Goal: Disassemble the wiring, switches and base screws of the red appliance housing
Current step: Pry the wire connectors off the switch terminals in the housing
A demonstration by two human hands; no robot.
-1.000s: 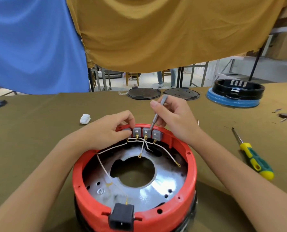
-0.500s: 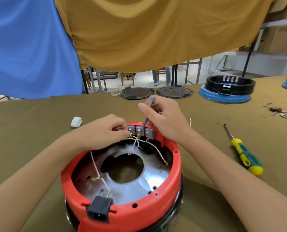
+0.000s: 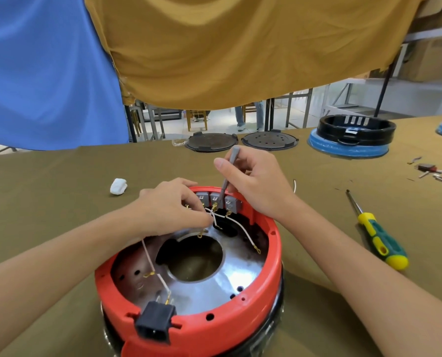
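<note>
The red housing [image 3: 189, 323] stands upside down on the olive-covered table [image 3: 60, 202], directly in front of the person, its open base facing up and a bright metal plate [image 3: 240, 274] showing inside.

Work in hand: the row of grey switches [image 3: 216, 198] on the far inner wall. The right hand [image 3: 256, 181] pinches a slim grey tool [image 3: 227, 173] between thumb and curled fingers, its tip down at the brass terminal of the middle switch. The left hand [image 3: 173, 204] is curled at the left end of the row, fingertips closed on the white wires [image 3: 216, 220] where they meet the terminals; exactly which wire it holds cannot be told.

Done, as judged from the present layout: several wire ends already lie loose on the plate, their brass ring lugs attached to nothing, and empty holes show around the plate and the rim, which suggests base screws are out.

Outstanding: three switches at least are still seated in the wall, with wires on their terminals. The black power socket [image 3: 155, 323] remains in the near rim, with a white lead running to its pins. I would put the job at roughly its middle.

A yellow-and-green screwdriver [image 3: 379, 246] lies unused on the table to the right, well apart from the housing.
</note>
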